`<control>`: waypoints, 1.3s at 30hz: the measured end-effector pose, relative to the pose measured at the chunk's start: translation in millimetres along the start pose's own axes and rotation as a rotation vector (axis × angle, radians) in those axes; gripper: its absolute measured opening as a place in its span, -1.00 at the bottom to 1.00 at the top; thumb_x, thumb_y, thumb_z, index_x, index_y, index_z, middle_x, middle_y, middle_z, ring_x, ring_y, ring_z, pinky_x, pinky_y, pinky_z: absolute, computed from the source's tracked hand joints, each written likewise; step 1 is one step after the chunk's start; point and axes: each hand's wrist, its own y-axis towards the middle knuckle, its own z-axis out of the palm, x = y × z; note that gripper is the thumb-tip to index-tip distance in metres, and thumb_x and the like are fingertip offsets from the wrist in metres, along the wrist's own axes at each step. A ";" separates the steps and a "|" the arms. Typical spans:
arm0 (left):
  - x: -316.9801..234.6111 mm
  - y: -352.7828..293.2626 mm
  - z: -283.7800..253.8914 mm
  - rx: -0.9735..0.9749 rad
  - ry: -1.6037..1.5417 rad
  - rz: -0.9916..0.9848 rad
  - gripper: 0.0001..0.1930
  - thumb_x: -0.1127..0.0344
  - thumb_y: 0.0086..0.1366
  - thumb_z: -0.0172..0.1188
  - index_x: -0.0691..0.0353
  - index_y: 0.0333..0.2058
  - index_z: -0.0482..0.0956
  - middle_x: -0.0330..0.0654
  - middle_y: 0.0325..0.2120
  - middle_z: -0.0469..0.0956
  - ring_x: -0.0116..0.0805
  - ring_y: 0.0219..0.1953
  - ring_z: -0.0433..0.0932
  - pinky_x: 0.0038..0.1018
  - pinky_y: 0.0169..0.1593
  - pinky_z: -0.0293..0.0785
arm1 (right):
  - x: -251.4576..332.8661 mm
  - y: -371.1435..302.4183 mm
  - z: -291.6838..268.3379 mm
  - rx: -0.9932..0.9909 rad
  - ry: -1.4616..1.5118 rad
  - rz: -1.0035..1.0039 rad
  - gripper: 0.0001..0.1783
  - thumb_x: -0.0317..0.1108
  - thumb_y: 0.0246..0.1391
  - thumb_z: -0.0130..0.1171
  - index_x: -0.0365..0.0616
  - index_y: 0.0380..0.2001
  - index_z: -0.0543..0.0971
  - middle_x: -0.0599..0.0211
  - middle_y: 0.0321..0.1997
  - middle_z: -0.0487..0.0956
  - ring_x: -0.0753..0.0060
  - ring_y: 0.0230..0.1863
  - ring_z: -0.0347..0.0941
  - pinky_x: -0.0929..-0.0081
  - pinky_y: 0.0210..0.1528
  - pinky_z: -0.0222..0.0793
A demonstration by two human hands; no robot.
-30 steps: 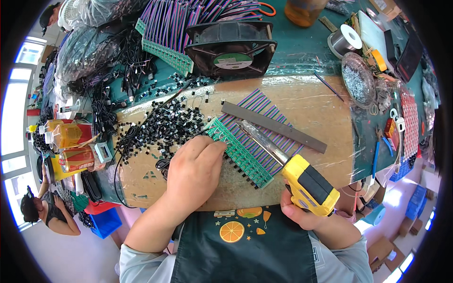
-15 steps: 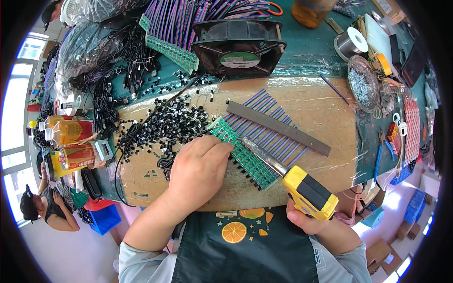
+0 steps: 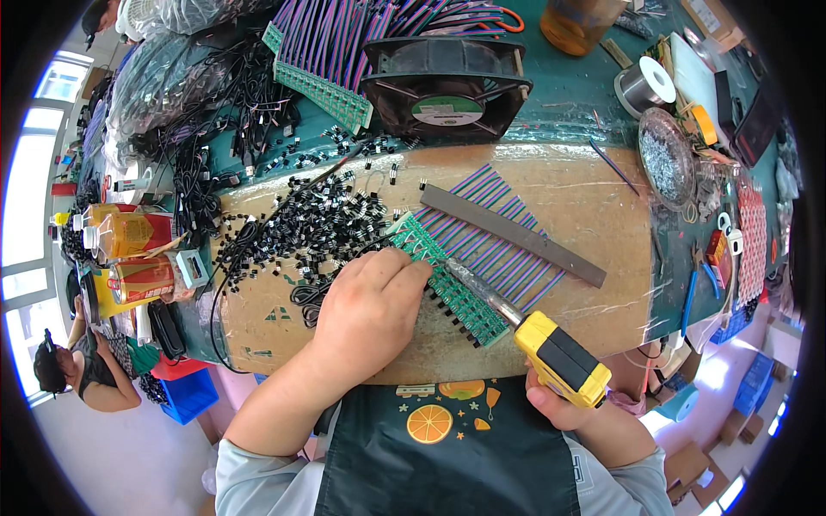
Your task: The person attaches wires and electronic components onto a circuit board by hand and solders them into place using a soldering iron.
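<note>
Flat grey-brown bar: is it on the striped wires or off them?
On: the bar lies slantwise across the striped wires, which show along both its long edges.

Soldering iron [image 3: 538,335] | tip moved from over wires [image 3: 503,267] to green board [image 3: 463,303] | contact hard to tell

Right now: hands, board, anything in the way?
Right hand grips yellow soldering gun, tip at green board strip. Left hand at strip's upper-left end, fingertip hold unclear. Brown bar across striped wires, off the strip.

The brown tabletop [image 3: 615,215] carries connectors [image 3: 323,222] and circuit strip [image 3: 462,301].
</note>
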 end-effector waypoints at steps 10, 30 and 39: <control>0.6 -0.6 1.4 -0.012 -0.015 0.018 -0.77 0.51 0.05 0.23 0.26 -0.26 0.60 -0.14 -0.40 0.48 -0.15 -0.35 0.54 -0.31 -0.25 0.51 | 0.7 -0.7 -0.9 0.002 0.024 0.000 -0.77 -0.46 -0.03 0.38 -0.19 -0.31 0.54 0.32 -0.47 0.53 0.34 -0.50 0.50 0.45 -0.45 0.39; -0.6 6.3 -3.0 0.001 -0.092 -0.044 -0.88 0.52 0.11 0.30 0.24 -0.33 0.63 -0.12 -0.40 0.58 -0.11 -0.34 0.59 -0.30 -0.27 0.54 | 4.4 -7.3 -5.6 0.014 0.028 0.053 -0.83 -0.44 0.01 0.34 -0.15 -0.40 0.51 0.33 -0.51 0.48 0.30 -0.53 0.44 0.41 -0.49 0.32; 2.9 8.2 -5.3 0.025 -0.147 -0.055 -0.89 0.51 0.13 0.28 0.24 -0.33 0.63 -0.12 -0.39 0.58 -0.10 -0.31 0.59 -0.30 -0.22 0.53 | -5.7 -13.1 -3.0 -0.020 0.044 0.065 -0.79 -0.45 0.00 0.37 -0.19 -0.32 0.53 0.30 -0.46 0.51 0.34 -0.51 0.46 0.42 -0.47 0.35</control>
